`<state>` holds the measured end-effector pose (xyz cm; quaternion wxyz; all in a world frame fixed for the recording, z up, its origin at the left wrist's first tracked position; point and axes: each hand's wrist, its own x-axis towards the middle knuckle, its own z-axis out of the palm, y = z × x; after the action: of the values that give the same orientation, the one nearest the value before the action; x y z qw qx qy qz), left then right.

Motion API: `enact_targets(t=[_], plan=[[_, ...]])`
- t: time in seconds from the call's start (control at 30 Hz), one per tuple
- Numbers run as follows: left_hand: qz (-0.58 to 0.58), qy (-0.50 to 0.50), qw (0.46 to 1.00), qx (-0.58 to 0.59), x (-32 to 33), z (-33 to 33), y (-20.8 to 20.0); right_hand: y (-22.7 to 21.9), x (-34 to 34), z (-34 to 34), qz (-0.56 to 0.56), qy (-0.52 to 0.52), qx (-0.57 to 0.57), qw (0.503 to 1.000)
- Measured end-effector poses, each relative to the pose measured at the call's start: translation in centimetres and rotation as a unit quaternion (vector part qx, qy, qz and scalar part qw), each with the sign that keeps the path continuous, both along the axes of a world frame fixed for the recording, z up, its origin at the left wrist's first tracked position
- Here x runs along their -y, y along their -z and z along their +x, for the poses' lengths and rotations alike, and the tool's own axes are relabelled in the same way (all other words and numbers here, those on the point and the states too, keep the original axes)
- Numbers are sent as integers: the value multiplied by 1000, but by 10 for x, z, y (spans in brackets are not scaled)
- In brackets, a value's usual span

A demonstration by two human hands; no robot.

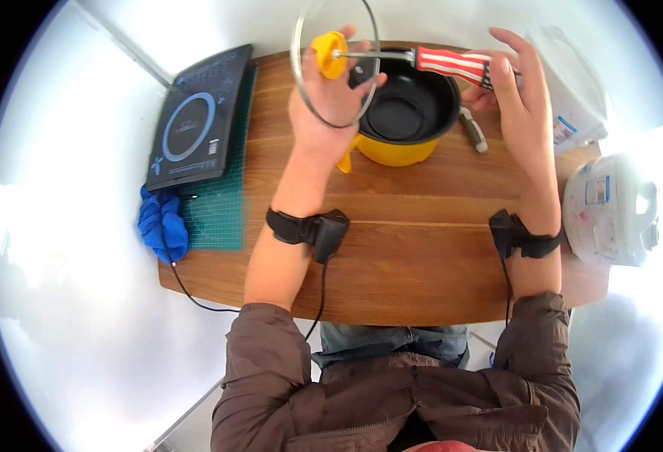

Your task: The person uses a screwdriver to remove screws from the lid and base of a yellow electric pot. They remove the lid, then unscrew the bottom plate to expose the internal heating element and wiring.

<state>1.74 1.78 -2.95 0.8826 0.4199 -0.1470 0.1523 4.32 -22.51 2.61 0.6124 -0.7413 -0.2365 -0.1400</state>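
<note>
A round glass lid (354,19) with a metal rim and a yellow knob (329,56) is held up, tilted on edge, beyond the far edge of the pot. My left hand (320,124) holds it at the knob, and part of its fingers shows through the glass. In my right hand (523,98) is a screwdriver (452,65) with a red-and-white striped handle. Thumb and fingers grip the handle's end. Its shaft points left, with the tip at the knob's centre. Beneath stands a yellow pot (399,154) with a black inside.
At left, a black induction cooktop (188,124) lies over a green cutting mat (222,218), beside a bunched blue cloth (164,230). A small grey-brown tool (473,130) rests right of the pot. A white plastic jug (610,207) and a whitish container (572,90) stand along the wooden table's (414,264) right side.
</note>
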Motion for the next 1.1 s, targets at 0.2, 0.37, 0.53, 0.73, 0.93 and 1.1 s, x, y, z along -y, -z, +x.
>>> enact_targets(t=[0.2, 0.37, 0.53, 0.73, 0.93, 1.1], plan=[[13, 6, 1000, 6, 2, -2, -5, -12, 7, -7, -27, -24, -28, 999], [11, 8, 1000, 3, 2, 0, -4, -2, 7, 3, -16, -27, 112, 993], [-11, 19, 1000, -1, 0, -2, -3, -13, 7, -10, -14, -22, 7, 1000], [-17, 34, 999, 2, -2, -1, -3, -7, 4, -7, 18, -63, 137, 988], [-25, 28, 999, -19, -1, -3, -5, -18, -2, -19, 14, -22, 15, 1000], [-18, 32, 999, -13, -1, -3, -6, -17, 11, -14, -29, -50, -27, 998]])
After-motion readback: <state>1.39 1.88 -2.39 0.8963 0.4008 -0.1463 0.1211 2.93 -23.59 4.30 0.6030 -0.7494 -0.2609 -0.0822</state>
